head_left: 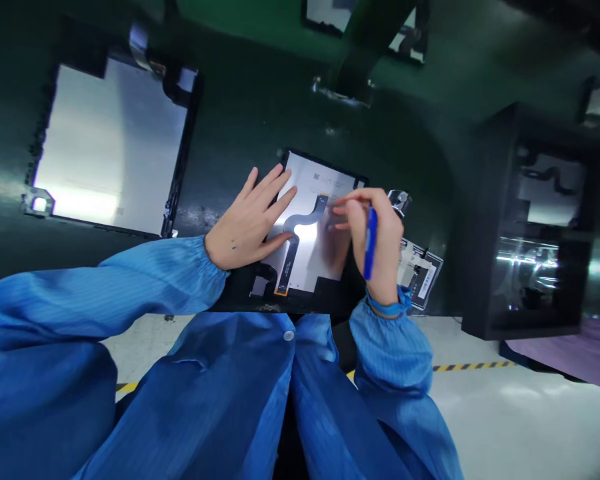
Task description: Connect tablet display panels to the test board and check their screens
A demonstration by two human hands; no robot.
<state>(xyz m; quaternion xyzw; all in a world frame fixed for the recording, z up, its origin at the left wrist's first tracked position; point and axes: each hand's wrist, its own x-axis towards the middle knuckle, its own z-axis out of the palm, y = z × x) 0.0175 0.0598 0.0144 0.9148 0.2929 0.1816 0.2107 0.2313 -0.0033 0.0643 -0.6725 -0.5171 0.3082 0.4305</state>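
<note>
A silver-backed display panel (pixel 313 263) with a dark frame lies on the table in front of me. A curved dark flex cable (pixel 291 257) with gold-coloured ends runs across its back. My left hand (pixel 253 220) is open, its fingers spread over the panel's left side and the thumb tip at the cable's bend. My right hand (pixel 380 233) is closed around a blue pen (pixel 371 243), over the panel's right edge. The fingertips are near the cable's upper end. The pen's tip cannot be made out.
A larger silver-backed panel (pixel 93 147) lies at the left. Beside my right wrist sits a small labelled part (pixel 423 273). A black box-like stand (pixel 490 227) rises at the right, with another panel (pixel 555 190) behind it. A dark bracket (pixel 365 50) stands at the back.
</note>
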